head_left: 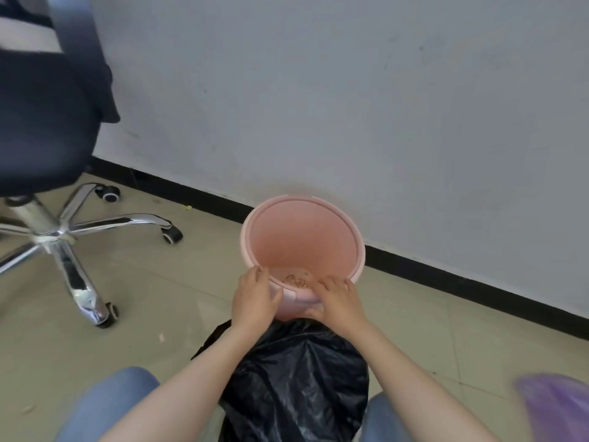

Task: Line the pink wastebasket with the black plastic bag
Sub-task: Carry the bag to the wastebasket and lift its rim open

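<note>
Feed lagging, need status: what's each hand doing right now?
Left hand: closed on the near rim of the pink wastebasket.
Right hand: closed on the same rim.

one pink wastebasket [304, 240]; one black plastic bag [296, 378]; two hands; one office chair [47, 148]; one purple bag [557, 406]

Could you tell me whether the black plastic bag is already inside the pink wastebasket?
No, the black plastic bag lies on the floor in front of the pink wastebasket, whose inside shows bare pink.
</note>
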